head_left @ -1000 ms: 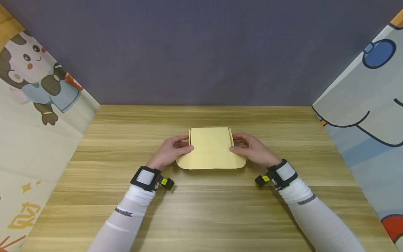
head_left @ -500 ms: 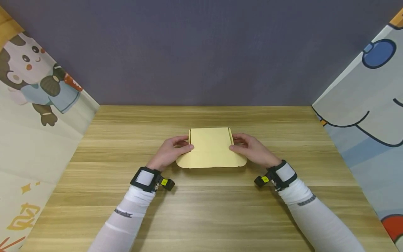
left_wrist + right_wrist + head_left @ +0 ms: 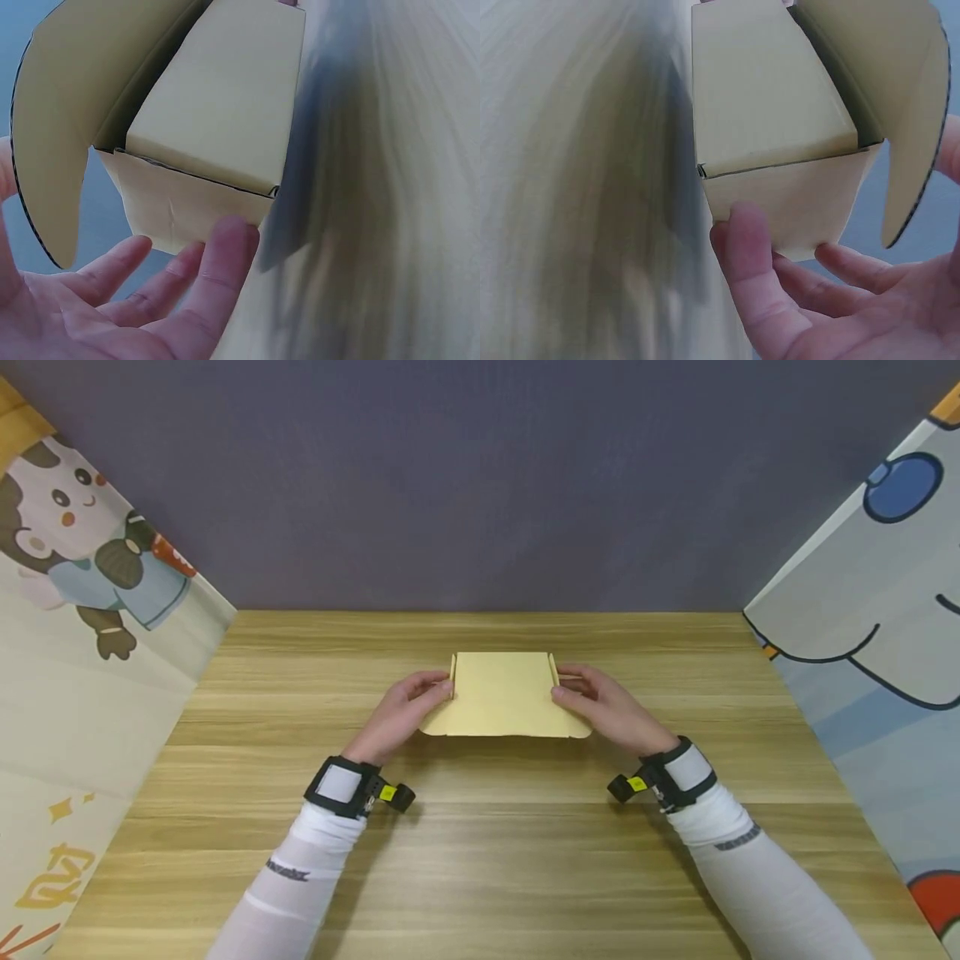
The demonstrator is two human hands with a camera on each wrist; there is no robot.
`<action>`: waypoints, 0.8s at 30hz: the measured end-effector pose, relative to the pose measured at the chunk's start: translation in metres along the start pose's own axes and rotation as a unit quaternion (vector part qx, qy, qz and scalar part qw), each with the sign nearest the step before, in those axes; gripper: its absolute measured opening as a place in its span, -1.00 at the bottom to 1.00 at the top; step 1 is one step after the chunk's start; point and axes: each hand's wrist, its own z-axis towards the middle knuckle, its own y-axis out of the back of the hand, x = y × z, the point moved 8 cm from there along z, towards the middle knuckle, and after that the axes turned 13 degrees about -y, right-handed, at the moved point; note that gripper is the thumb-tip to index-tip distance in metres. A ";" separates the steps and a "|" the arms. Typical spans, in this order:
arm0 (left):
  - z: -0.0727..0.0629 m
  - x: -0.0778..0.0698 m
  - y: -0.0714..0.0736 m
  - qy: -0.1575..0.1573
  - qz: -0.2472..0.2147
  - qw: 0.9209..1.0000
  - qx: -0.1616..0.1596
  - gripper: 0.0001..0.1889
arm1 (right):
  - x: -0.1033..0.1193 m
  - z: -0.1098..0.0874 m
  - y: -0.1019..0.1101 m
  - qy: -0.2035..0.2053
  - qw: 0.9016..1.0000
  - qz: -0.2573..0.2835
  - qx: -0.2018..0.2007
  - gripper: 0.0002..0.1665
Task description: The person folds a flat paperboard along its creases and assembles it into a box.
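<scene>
A pale yellow cardboard box (image 3: 504, 693) with a rounded flap along its near edge is held between both hands over the wooden table (image 3: 480, 843). My left hand (image 3: 420, 697) grips its left side, fingers under the side panel (image 3: 172, 210) and thumb by the flap. My right hand (image 3: 581, 693) grips the right side the same way, with its fingers (image 3: 757, 262) against the end panel of the box (image 3: 765, 97). In the wrist views the box (image 3: 217, 112) is off the tabletop, and its flap curves open above it.
A cartoon-printed panel (image 3: 82, 635) stands along the left side of the table and another (image 3: 877, 610) along the right. A dark grey wall (image 3: 480, 485) closes off the back. White sleeves and black wrist straps cover both forearms.
Both hands have lifted the box off the table and carried it a little farther away. The near flap now looks flatter and narrower.
</scene>
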 end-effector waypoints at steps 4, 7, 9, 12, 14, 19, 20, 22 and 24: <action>-0.001 -0.014 0.002 -0.019 -0.038 0.999 -0.013 -0.30 | 0.007 -0.004 0.004 0.002 1.000 0.030 0.009 -0.14; -0.001 -0.022 0.001 -0.037 -0.076 0.996 -0.014 -0.30 | 0.014 -0.008 0.007 0.008 0.998 0.062 0.019 -0.16; -0.002 -0.027 0.001 -0.052 -0.084 0.995 -0.013 -0.32 | 0.019 -0.010 0.009 0.017 0.996 0.085 0.029 -0.19; -0.001 -0.034 0.001 -0.073 -0.085 0.994 -0.015 -0.37 | 0.023 -0.012 0.013 0.025 0.995 0.094 0.036 -0.21; -0.001 -0.038 0.001 -0.081 -0.084 0.993 -0.018 -0.38 | 0.025 -0.013 0.015 0.028 0.994 0.094 0.038 -0.20; -0.002 -0.045 0.003 -0.088 -0.075 0.993 -0.027 -0.39 | 0.033 -0.018 0.019 0.032 0.995 0.087 0.024 -0.20; -0.002 -0.046 0.004 -0.090 -0.072 0.993 -0.029 -0.41 | 0.034 -0.019 0.020 0.034 0.996 0.084 0.018 -0.21; -0.002 -0.048 0.005 -0.093 -0.067 0.993 -0.033 -0.43 | 0.036 -0.021 0.022 0.034 0.996 0.077 0.001 -0.22; -0.003 -0.050 0.005 -0.095 -0.061 0.993 -0.038 -0.45 | 0.037 -0.022 0.023 0.031 0.997 0.068 -0.015 -0.23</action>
